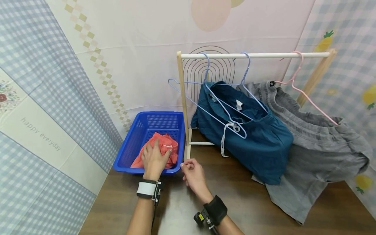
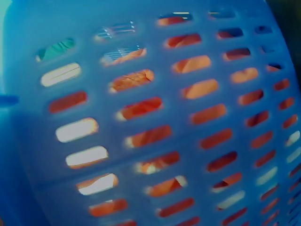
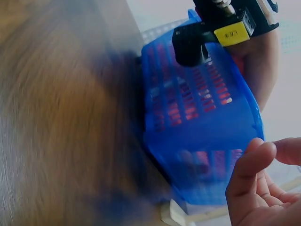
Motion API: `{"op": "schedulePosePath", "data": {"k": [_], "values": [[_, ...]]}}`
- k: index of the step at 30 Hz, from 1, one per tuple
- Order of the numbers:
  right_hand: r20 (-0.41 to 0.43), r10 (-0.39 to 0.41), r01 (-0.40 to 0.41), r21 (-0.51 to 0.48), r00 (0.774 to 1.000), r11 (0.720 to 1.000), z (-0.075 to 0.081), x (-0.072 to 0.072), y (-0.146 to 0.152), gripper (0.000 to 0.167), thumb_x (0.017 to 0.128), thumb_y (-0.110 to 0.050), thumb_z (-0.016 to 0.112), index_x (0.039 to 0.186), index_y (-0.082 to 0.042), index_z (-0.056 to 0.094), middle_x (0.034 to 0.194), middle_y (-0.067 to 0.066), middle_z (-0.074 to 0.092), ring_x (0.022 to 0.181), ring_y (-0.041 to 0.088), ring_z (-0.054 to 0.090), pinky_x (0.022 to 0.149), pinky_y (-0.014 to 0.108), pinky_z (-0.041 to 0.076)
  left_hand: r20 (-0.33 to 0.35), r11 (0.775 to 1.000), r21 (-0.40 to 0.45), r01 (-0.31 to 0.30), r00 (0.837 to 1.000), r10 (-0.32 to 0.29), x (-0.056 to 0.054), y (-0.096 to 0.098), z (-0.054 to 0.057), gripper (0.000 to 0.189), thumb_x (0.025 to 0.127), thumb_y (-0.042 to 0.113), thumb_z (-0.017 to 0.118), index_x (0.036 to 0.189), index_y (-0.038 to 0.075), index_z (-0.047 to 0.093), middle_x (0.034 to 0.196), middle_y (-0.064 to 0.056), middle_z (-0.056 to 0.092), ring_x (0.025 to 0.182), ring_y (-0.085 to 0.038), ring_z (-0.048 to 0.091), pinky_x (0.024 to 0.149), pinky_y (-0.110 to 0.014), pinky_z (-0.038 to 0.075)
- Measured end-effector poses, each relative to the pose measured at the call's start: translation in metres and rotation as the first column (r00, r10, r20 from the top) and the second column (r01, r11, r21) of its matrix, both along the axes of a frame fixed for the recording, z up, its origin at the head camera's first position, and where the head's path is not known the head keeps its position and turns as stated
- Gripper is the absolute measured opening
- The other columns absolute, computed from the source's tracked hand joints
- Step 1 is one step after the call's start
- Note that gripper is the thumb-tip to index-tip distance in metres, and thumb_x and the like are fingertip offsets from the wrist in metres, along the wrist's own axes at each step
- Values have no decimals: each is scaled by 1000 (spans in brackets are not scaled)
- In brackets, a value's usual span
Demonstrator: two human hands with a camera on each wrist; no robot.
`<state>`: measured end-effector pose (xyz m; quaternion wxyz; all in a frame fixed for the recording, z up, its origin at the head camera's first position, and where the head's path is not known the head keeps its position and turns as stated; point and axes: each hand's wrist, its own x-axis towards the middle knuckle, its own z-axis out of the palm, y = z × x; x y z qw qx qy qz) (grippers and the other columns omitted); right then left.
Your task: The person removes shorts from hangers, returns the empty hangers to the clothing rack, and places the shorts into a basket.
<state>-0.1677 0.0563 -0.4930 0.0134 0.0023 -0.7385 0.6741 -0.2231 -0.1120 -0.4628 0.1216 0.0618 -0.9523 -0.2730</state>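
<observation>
Left hand (image 1: pixel 154 159) is down in the blue basket (image 1: pixel 129 145), fingers (image 1: pixel 168 152) curled over the orange garment (image 1: pixel 168 147) and gripping a bunch of it. The garment sits crumpled on the basket floor, toward the right wall. Left wrist view is pressed up against the basket's slotted wall (image 2: pixel 155 117), orange cloth (image 2: pixel 141 107) showing through the slots, no fingers visible there. Right hand (image 1: pixel 192 174) hovers over the brown surface (image 1: pixel 241 195) just right of the basket's near right corner, fingers (image 1: pixel 185 165) loosely curled, holding nothing; fingertips sit close to the foot of the rack's left post (image 1: pixel 183 104), can't tell if they touch it. Right wrist view, blurred: same hand (image 3: pixel 263 193) with relaxed fingers (image 3: pixel 251 162) beside the basket corner (image 3: pixel 202 141), nothing in the palm. Basket stands on the surface at the back left, against the patterned backdrop (image 1: pixel 44 107). To its right is the wooden rack with a white rail (image 1: pixel 252 55). Three hangers are on the rail: two blue (image 1: pixel 205 88), (image 1: pixel 246 71) and one pink (image 1: pixel 302 88). Teal shorts (image 1: pixel 258 137) hang on a blue hanger, drooping onto the surface. Grey shorts (image 1: pixel 323 153) are on the pink hanger, lower part lying on the surface, partly behind the teal pair.
</observation>
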Motion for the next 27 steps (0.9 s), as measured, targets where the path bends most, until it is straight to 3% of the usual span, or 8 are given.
{"op": "schedulePosePath", "data": {"k": [8,13,18,22,27], "values": [[-109,-80,92,111,991,990,13,6,19,12,103,-12,68,111,-3,66,90,14,70,69,38,69,56,26,53,-109,1000,18,0,994,2,4,7,8,66,96,37,75,149,2,55,143,-33,54,137,-50,45,112,-66,35],[-157,-127,149,143,979,978,17,12,33,12,103,-12,69,111,-3,68,91,8,70,65,24,67,59,26,54,-177,1000,27,15,984,-10,7,13,10,61,96,33,77,145,4,58,135,-28,63,128,-47,55,105,-63,43],[-207,-179,219,187,962,958,23,18,45,10,102,-11,70,110,-4,70,92,5,70,72,15,62,64,24,51,-231,995,75,59,972,-40,13,23,15,55,98,31,77,143,5,60,135,-24,65,124,-44,60,105,-61,45],[-274,-212,274,211,938,938,36,22,56,8,102,-10,70,109,-5,71,93,6,70,79,17,62,66,24,50,-292,989,107,102,954,-67,15,32,22,50,98,30,76,139,5,63,134,-20,67,123,-41,61,105,-58,47],[-352,-241,341,257,904,904,50,28,74,11,103,-9,70,113,-5,69,96,6,68,81,18,62,62,23,51,-387,979,122,166,916,-107,17,44,29,43,98,26,78,134,5,68,125,-18,71,112,-38,65,93,-53,53]]}}
